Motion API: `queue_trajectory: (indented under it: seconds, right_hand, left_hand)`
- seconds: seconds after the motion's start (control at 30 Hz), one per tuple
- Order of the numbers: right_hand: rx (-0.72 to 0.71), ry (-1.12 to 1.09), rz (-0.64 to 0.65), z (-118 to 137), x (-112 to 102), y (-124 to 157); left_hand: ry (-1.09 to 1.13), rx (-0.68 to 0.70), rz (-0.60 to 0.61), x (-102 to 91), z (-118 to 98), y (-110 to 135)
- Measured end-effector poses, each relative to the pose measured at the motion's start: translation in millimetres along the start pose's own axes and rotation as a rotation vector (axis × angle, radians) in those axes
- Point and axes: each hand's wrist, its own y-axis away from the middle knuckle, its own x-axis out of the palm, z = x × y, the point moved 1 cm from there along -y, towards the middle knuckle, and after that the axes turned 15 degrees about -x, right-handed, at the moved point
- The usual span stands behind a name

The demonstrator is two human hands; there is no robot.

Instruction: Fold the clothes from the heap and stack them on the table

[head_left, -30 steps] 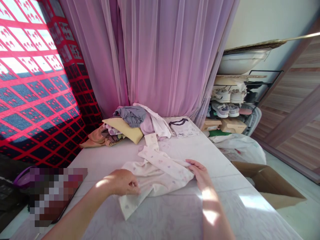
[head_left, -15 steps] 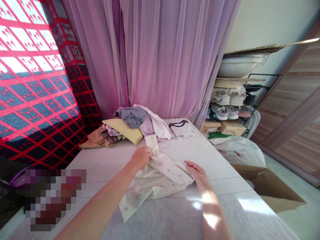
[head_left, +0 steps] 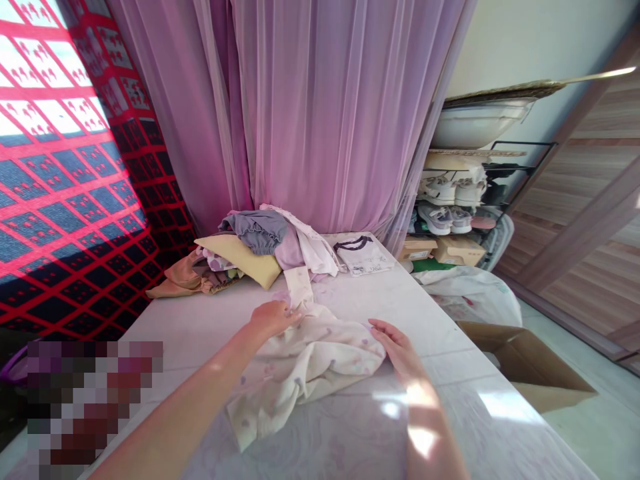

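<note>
Garment (head_left: 305, 367), pale cream with small pink and lilac spots, lies bunched in a soft heap on a white marble-patterned table (head_left: 350, 430), near the person's body. One long strip of it (head_left: 299, 287) runs up toward the clothes farther along the table.

Left hand (head_left: 273, 319): palm down at the garment's upper left edge, just beside the strip, fingers loosely curled against the cloth. Right hand (head_left: 395, 343): at the garment's right edge, half open, fingers slightly spread, fingertips on the cloth. Neither shows a clear pinch; cannot tell whether either has hold of the fabric or only touches it. Sunlight falls across the right forearm.

Left of the table, a pixelated patch (head_left: 90, 400) hides whatever lies there. Right of it, near the floor, stands an open cardboard box (head_left: 525, 367), with a white plastic bag (head_left: 467, 297) just beyond.

Farther along the table, a loose clothes pile: tan cloth (head_left: 183, 280), yellow cloth (head_left: 240, 261), gray shorts (head_left: 255, 230) and a white top (head_left: 310, 243). A white T-shirt with a dark collar (head_left: 363, 257) lies flat just to the right.

Beyond: sheer pink curtain (head_left: 320, 113) behind the table, red-and-black patterned blanket (head_left: 65, 200) to the left, and a metal rack of sneakers (head_left: 440, 190) to the right, under a white basin (head_left: 475, 123). Wooden door (head_left: 585, 200) at far right.
</note>
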Motion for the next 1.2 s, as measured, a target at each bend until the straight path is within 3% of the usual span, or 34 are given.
queue_trajectory:
  seconds: [0.07, 0.13, 0.3, 0.43, 0.53, 0.67, 0.73, 0.8, 0.93, 1.07, 1.2]
  right_hand:
    - [0.014, 0.069, 0.072, -0.3, -5.2, -0.5]
    - [0.024, 0.135, 0.149, 0.4, -7.4, -0.9]
    - [-0.058, 0.261, 0.325, 6.5, -4.7, -1.0]
    - [-0.064, 0.209, 0.351, 7.2, -3.3, 0.7]
    - [-0.054, 0.037, 0.250, 3.9, -1.1, 0.6]
    - [-0.122, -0.036, -0.085, -3.9, -1.1, -4.4]
    - [-0.179, 0.009, -0.209, -9.2, -3.5, -7.5]
    - [-0.215, 0.077, -0.266, -14.5, -6.7, -9.7]
    - [-0.269, 0.237, -0.250, -18.9, -8.3, -11.0]
    - [-0.473, 0.372, -0.135, -10.8, 5.7, -9.6]
    - [-0.700, 0.618, 0.047, -2.5, 29.8, -1.7]
  left_hand:
    - [0.147, -0.070, 0.114, 9.0, -5.0, -20.5]
    - [0.260, -0.121, 0.148, 17.2, -9.1, -35.1]
    - [0.440, -0.141, 0.028, 27.9, -17.9, -50.9]
    - [0.602, -0.042, -0.071, 23.7, -25.2, -54.0]
    - [0.694, 0.052, -0.130, 7.9, -35.1, -59.2]
    - [0.780, 0.246, -0.265, -23.1, -55.3, -73.9]
    - [0.705, 0.369, -0.294, -32.0, -63.9, -81.6]
    - [0.543, 0.444, -0.245, -30.6, -66.3, -86.3]
    - [0.345, 0.386, -0.146, -5.6, -39.6, -76.8]
    - [0.228, 0.169, -0.153, 16.4, 20.9, -46.5]
    - [0.145, -0.055, -0.186, 20.0, 78.5, -19.7]
